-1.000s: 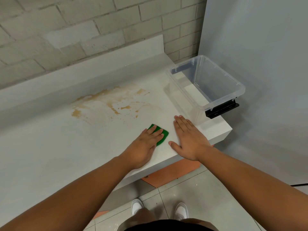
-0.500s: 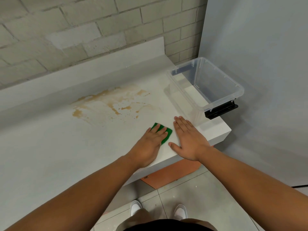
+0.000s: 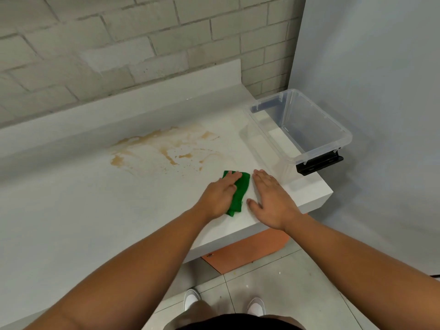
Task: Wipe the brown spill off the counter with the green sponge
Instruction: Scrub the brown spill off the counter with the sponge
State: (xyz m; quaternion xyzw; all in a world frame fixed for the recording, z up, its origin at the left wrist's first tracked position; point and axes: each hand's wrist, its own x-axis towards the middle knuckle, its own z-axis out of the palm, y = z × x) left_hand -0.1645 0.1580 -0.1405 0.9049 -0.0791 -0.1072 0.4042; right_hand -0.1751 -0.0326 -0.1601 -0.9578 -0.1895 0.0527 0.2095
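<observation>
A green sponge (image 3: 240, 194) lies flat on the white counter (image 3: 71, 210) near its front edge. My left hand (image 3: 217, 197) rests on the sponge's left half, fingers curled over its far end. My right hand (image 3: 271, 201) lies flat on the counter just right of the sponge, fingers apart, holding nothing. The brown spill (image 3: 164, 151) spreads in streaks and drops behind and to the left of the sponge, a short way from my left fingertips.
A clear plastic bin (image 3: 309, 151) with a black latch stands at the counter's right end, close to my right hand. A brick wall and a low backsplash (image 3: 119, 115) run behind the spill. The counter's front edge lies just under my wrists.
My left hand has slid further onto the sponge, and more of the sponge now shows to the right of the hand. My right hand has stayed in place.
</observation>
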